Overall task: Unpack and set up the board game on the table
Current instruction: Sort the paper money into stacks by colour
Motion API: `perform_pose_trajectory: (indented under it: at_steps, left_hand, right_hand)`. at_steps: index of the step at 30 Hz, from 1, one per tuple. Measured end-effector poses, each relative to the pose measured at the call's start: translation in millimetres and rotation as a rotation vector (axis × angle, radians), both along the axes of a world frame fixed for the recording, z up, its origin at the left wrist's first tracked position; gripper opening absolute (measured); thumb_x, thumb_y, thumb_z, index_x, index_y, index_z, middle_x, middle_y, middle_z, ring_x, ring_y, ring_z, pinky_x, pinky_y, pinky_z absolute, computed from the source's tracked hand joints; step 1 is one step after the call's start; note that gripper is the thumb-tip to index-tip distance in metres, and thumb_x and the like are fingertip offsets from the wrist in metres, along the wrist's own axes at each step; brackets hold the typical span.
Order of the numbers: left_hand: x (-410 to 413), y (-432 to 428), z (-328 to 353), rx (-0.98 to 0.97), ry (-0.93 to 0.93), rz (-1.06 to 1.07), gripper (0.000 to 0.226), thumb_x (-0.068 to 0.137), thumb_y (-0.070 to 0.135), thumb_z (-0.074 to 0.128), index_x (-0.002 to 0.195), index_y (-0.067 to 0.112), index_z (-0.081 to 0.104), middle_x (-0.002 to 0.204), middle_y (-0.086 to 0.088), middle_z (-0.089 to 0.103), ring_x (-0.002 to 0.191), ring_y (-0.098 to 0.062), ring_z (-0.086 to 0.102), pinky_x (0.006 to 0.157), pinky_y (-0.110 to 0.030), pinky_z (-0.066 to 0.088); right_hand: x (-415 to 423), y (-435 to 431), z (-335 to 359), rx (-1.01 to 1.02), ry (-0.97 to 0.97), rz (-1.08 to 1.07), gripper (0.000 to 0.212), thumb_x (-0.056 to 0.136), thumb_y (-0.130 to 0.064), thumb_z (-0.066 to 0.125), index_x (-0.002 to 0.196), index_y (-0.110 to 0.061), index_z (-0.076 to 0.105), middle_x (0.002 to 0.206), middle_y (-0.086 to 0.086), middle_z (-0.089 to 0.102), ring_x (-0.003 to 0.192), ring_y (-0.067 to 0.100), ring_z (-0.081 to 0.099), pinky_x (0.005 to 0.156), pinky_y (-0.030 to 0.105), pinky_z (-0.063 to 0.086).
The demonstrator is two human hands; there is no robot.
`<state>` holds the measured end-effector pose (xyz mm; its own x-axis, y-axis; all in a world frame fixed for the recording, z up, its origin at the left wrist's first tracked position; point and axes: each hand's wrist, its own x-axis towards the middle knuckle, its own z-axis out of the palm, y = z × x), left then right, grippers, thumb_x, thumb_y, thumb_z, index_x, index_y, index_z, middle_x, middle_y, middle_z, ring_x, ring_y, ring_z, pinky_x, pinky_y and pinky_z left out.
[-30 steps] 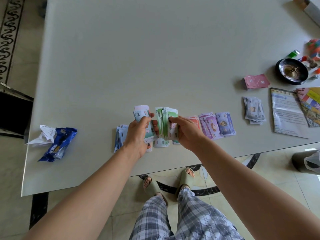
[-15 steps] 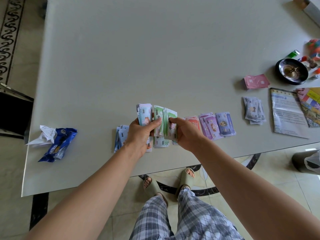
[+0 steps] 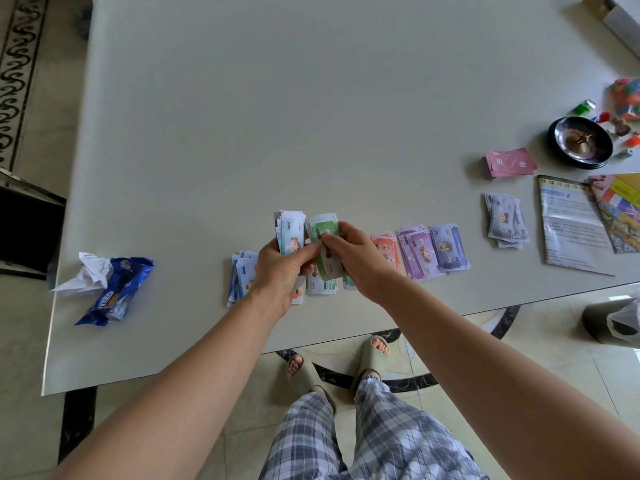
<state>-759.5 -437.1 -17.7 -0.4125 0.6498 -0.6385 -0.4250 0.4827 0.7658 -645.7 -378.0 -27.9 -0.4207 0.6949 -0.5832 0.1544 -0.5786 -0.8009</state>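
Presently the play money is being sorted, or so the layout suggests. The left hand (image 3: 280, 271) holds a bundle of notes (image 3: 290, 233) upright over the near edge of the worktop (image 3: 311, 98). Its grip is closed round the bundle's lower half, and the bundle's long axis points away from the person. The right hand (image 3: 356, 258) meets it from the right, thumb and fingers pinching the green notes (image 3: 323, 228) at the bundle's right face.

The sorted piles run left to right directly beneath and beside both hands, each lying lengthwise away from the person. A green-edged pile (image 3: 322, 288) lies just below the pinch and nearer the right hand, so the likely move is a short drop straight down.

Count of clearly separate piles: one blue pile (image 3: 239, 271), one red pile (image 3: 384, 247), one purple pile (image 3: 415, 252), one lavender pile (image 3: 448, 247) and one grey pile (image 3: 505, 220). How many more the hands cover cannot be told.

Also present are one pink card stack (image 3: 510, 162), one rules sheet (image 3: 571, 230), one spinner dish (image 3: 580, 142) and one blue wrapper (image 3: 116, 292).
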Motion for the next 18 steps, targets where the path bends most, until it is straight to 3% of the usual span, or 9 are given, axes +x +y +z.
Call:
perform_pose_trajectory:
  at_steps: [2,4,5,7,9,12,16,18]
  left_hand:
    - [-2,0,-1,-0.017,0.048,-0.002,0.016,0.076,0.006,0.078,0.084,0.015,0.067,0.068,0.0,0.069,0.052,-0.008,0.061,0.054,-0.025,0.051]
    - [-5,1,-3,-0.028,0.062,-0.005,0.016,0.076,0.003,0.077,0.081,0.013,0.066,0.067,-0.003,0.068,0.05,-0.01,0.057,0.056,-0.027,0.049]
    - [-7,0,-4,-0.031,0.072,-0.018,0.015,0.077,0.001,0.076,0.08,0.012,0.066,0.067,-0.005,0.067,0.05,-0.012,0.055,0.058,-0.029,0.048]
    - [-9,-1,-5,-0.042,0.094,-0.077,0.014,0.078,0.002,0.074,0.08,0.013,0.065,0.068,-0.005,0.065,0.052,-0.013,0.054,0.06,-0.03,0.049]
    - [-8,-1,-5,-0.036,0.092,-0.117,0.014,0.078,0.004,0.075,0.079,0.015,0.065,0.066,-0.002,0.065,0.051,-0.011,0.054,0.056,-0.027,0.049]
    - [-7,0,-3,-0.01,0.027,-0.095,0.014,0.077,0.01,0.077,0.083,0.016,0.066,0.069,0.0,0.069,0.056,-0.01,0.062,0.052,-0.022,0.048]
    - [-5,0,-2,0.026,0.045,-0.127,0.015,0.077,0.007,0.077,0.082,0.015,0.066,0.066,0.002,0.067,0.053,-0.006,0.06,0.051,-0.021,0.048]
    - [-6,-1,-4,0.017,0.093,-0.115,0.016,0.077,0.006,0.077,0.084,0.017,0.068,0.068,-0.001,0.067,0.054,-0.009,0.058,0.054,-0.024,0.05]
  right_hand:
    - [6,0,5,0.063,0.021,0.126,0.053,0.094,-0.01,0.054,0.142,-0.016,0.033,0.116,0.017,0.058,0.09,0.019,0.063,0.076,0.03,0.055]
    - [12,4,7,0.205,-0.034,0.377,0.101,0.085,-0.007,0.068,0.151,-0.032,-0.005,0.131,0.012,0.045,0.103,0.018,0.06,0.086,0.031,0.055]
    - [13,6,6,0.334,-0.135,0.536,0.121,0.077,-0.012,0.077,0.148,-0.033,-0.018,0.144,0.012,0.029,0.119,0.021,0.051,0.098,0.036,0.049]
    - [13,7,1,0.629,-0.379,0.766,0.139,0.062,-0.029,0.088,0.149,-0.025,-0.02,0.155,0.002,0.007,0.138,0.023,0.023,0.114,0.041,0.029]
    - [12,8,-5,0.851,-0.501,0.785,0.129,0.058,-0.037,0.088,0.151,-0.015,0.001,0.146,0.005,0.021,0.129,0.021,0.026,0.113,0.04,0.029]
    - [12,10,-7,0.992,-0.562,0.717,0.104,0.059,-0.038,0.084,0.141,-0.012,0.026,0.124,0.003,0.035,0.105,0.013,0.031,0.099,0.035,0.038]
    - [9,6,-13,1.031,-0.597,0.736,0.099,0.059,-0.041,0.084,0.136,-0.012,0.029,0.12,0.003,0.036,0.103,0.014,0.033,0.096,0.035,0.04]
    - [10,5,-13,0.87,-0.511,0.72,0.112,0.058,-0.041,0.087,0.143,-0.013,0.02,0.129,0.004,0.032,0.115,0.017,0.035,0.103,0.035,0.039]
